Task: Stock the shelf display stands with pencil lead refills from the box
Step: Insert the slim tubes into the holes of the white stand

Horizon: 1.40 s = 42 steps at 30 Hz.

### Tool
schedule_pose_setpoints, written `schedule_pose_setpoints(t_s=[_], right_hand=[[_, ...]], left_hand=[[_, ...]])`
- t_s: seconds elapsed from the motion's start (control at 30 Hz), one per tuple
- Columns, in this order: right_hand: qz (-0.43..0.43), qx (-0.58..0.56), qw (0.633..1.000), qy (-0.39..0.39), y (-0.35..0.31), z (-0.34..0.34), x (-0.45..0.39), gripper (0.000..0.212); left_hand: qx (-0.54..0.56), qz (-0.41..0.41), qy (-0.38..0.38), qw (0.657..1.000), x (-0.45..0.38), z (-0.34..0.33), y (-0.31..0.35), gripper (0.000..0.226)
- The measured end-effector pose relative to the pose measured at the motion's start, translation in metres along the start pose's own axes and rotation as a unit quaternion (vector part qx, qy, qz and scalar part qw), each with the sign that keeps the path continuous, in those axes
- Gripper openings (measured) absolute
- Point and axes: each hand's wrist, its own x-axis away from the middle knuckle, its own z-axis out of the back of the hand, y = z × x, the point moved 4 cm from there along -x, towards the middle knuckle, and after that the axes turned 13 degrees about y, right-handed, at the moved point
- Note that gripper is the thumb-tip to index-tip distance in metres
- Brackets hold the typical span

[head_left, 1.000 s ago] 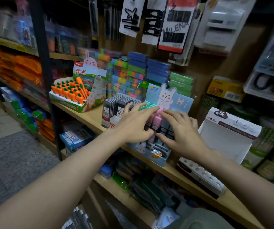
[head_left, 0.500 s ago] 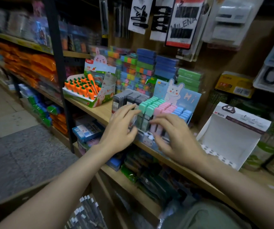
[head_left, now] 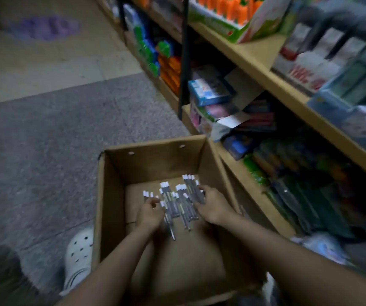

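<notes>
While both arms reach down into an open cardboard box (head_left: 111,208) standing on the grey floor (head_left: 45,140), the hands meet over a loose heap of pencil lead refills (head_left: 177,199), slim grey tubes with white caps that lie on the box bottom toward its far end. On one side of the heap the left hand (head_left: 150,214) has its fingers curled down against the tubes, and on the other side the right hand (head_left: 213,205) lays its fingers over the tubes at that edge; motion blur keeps me from telling whether either hand actually pinches a tube or only rests on the pile. Two small round holes show in the far wall of the box. A white perforated clog (head_left: 78,259) stands on the floor just beside the box's left wall. To the right runs a wooden shelf unit (head_left: 288,93), its levels crowded with stationery. On the upper board sits a green and white display of orange carrot-shaped items (head_left: 232,9), and farther right a display stand (head_left: 316,58) holds dark upright packs behind a white front with red printing that is too smeared to read. A blue and white carton (head_left: 208,89) lies on the level below, its lettering likewise illegible.
</notes>
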Motion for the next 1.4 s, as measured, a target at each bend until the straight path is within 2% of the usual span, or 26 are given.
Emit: schedule_pose_setpoints(t_s=[0.1,0.17,0.27,0.37,0.47,0.53,0.67,0.83,1.0,1.17,1.4], right_hand=[[-0.034,0.034,0.998,-0.030,0.016,-0.047,-0.015,0.061],[-0.051,0.076,0.995,-0.033,0.027,-0.073,-0.021,0.071],[-0.069,0.157,0.985,-0.006,0.042,-0.098,-0.031,0.075],[-0.069,0.211,0.975,0.015,0.049,-0.109,-0.042,0.072],[-0.027,0.244,0.969,0.032,0.054,-0.111,-0.051,0.061],[-0.014,0.241,0.969,0.046,0.058,-0.111,-0.055,0.054],[-0.015,0.178,0.982,0.062,0.061,-0.113,-0.063,0.056],[-0.063,0.072,0.989,0.109,0.057,-0.113,-0.069,0.066],[-0.108,0.068,0.985,0.119,0.057,-0.112,-0.079,0.063],[-0.144,0.072,0.979,0.121,0.055,-0.112,-0.083,0.061],[-0.150,0.072,0.979,0.122,0.053,-0.114,-0.089,0.035]], left_hand=[[-0.025,0.068,-0.010,0.997,-0.009,-0.012,-0.041,0.043],[-0.058,0.066,-0.013,0.996,-0.013,-0.021,-0.056,0.056],[-0.103,0.041,0.014,0.994,-0.019,-0.031,-0.063,0.064],[-0.108,0.033,0.058,0.992,-0.027,-0.035,-0.060,0.065],[-0.128,0.009,0.085,0.988,-0.035,-0.037,-0.053,0.066],[-0.121,-0.016,0.087,0.989,-0.036,-0.041,-0.048,0.066],[-0.096,-0.015,0.098,0.990,-0.037,-0.045,-0.042,0.069],[-0.041,-0.012,0.125,0.991,-0.042,-0.049,-0.034,0.063],[-0.043,0.020,0.113,0.992,-0.052,-0.058,-0.029,0.065],[-0.055,0.016,0.094,0.994,-0.059,-0.065,-0.028,0.036],[-0.057,0.028,0.100,0.993,-0.063,-0.074,-0.026,0.036]])
